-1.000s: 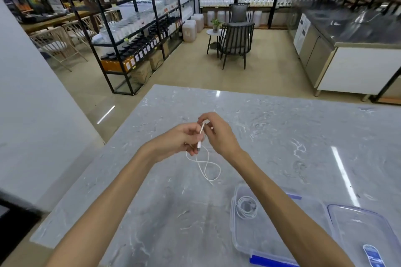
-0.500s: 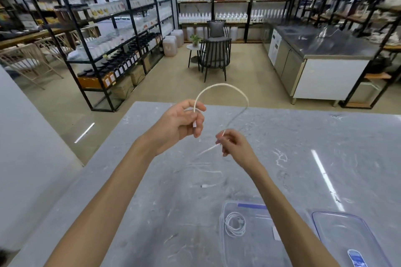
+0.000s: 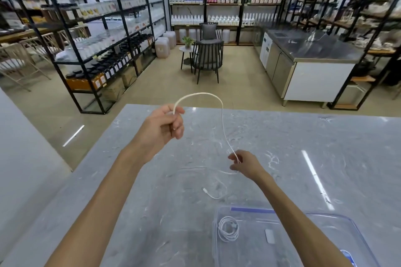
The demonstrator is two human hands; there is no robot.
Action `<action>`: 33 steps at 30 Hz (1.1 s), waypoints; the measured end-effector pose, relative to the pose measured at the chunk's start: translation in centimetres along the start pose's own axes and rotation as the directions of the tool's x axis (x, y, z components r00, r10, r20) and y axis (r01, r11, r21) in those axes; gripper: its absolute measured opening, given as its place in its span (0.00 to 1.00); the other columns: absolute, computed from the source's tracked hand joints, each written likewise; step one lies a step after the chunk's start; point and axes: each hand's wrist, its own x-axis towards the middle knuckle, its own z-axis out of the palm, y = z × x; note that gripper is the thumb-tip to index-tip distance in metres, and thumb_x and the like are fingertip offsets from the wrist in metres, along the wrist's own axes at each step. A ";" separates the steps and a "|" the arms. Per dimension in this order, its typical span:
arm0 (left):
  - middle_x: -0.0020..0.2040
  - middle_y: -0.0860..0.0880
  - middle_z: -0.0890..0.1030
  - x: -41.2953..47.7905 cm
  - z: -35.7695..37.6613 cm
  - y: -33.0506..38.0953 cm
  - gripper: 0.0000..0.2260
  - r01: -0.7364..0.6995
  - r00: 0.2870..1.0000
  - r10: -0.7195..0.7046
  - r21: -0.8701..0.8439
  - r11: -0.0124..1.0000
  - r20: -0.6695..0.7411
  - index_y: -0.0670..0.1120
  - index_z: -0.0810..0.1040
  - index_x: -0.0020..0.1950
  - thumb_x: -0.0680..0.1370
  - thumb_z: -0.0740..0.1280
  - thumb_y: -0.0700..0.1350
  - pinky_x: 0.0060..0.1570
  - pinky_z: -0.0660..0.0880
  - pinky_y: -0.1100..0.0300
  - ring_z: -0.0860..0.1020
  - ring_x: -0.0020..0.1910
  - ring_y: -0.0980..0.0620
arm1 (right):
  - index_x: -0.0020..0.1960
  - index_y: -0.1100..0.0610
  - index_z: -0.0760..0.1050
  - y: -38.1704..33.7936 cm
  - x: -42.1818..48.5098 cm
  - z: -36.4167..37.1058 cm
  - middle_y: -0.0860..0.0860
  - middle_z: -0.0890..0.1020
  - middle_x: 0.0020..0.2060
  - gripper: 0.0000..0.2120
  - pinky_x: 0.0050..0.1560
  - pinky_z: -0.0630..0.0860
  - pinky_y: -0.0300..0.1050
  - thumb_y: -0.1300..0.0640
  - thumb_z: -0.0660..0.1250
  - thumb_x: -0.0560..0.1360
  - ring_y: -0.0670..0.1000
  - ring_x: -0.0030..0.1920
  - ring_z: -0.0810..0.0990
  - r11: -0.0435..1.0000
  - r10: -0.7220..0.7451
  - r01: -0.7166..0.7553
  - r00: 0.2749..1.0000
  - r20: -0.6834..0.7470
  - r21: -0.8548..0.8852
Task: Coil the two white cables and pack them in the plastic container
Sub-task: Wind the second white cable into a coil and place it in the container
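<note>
While mid-table, cable (image 3: 222, 119) between hands, clear of edges

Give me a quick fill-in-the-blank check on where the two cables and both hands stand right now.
1. The coiled cable lies inside the plastic ____.
2. The loose cable arches from the left hand across to the ____ hand.
3. The loose cable's free end rests on the ____ table.
4. The container has a ____ strip along its far rim.

Missing words: container; right; marble; blue
</note>
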 end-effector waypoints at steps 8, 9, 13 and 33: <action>0.26 0.53 0.64 0.7 3.8 -8.9 0.11 0.294 0.952 -0.297 0.491 0.820 -0.074 0.46 0.76 0.59 0.83 0.61 0.50 0.25 0.62 0.64 0.63 0.23 0.55 | 0.60 0.57 0.79 -7.6 -3.5 -1.7 0.52 0.85 0.52 0.18 0.52 0.80 0.37 0.71 0.68 0.73 0.47 0.52 0.83 0.858 -0.359 0.352 0.932 -0.052 0.374; 0.26 0.53 0.63 0.9 3.9 -9.1 0.11 0.299 0.952 -0.291 0.460 0.836 -0.090 0.43 0.77 0.59 0.84 0.59 0.47 0.23 0.60 0.65 0.62 0.22 0.56 | 0.59 0.57 0.79 -7.6 -3.8 -1.8 0.52 0.84 0.52 0.19 0.53 0.80 0.37 0.73 0.66 0.73 0.47 0.54 0.84 0.825 -0.367 0.356 0.928 -0.061 0.439; 0.23 0.55 0.61 1.5 2.7 -7.6 0.12 0.360 0.916 -0.301 0.210 0.909 -0.265 0.37 0.74 0.56 0.84 0.52 0.38 0.22 0.56 0.65 0.59 0.20 0.58 | 0.53 0.58 0.79 -5.1 -4.0 -3.4 0.55 0.84 0.49 0.13 0.51 0.79 0.39 0.72 0.68 0.74 0.53 0.51 0.84 0.699 -0.210 0.341 0.938 -0.276 0.628; 0.37 0.50 0.70 0.2 7.5 0.7 0.11 0.291 0.749 -0.239 0.017 0.956 0.618 0.40 0.75 0.62 0.84 0.56 0.39 0.32 0.66 0.65 0.67 0.30 0.56 | 0.60 0.45 0.79 -13.3 -4.5 -10.1 0.43 0.71 0.29 0.16 0.32 0.65 0.29 0.57 0.55 0.83 0.41 0.28 0.66 0.681 -0.468 0.607 0.791 -0.394 0.409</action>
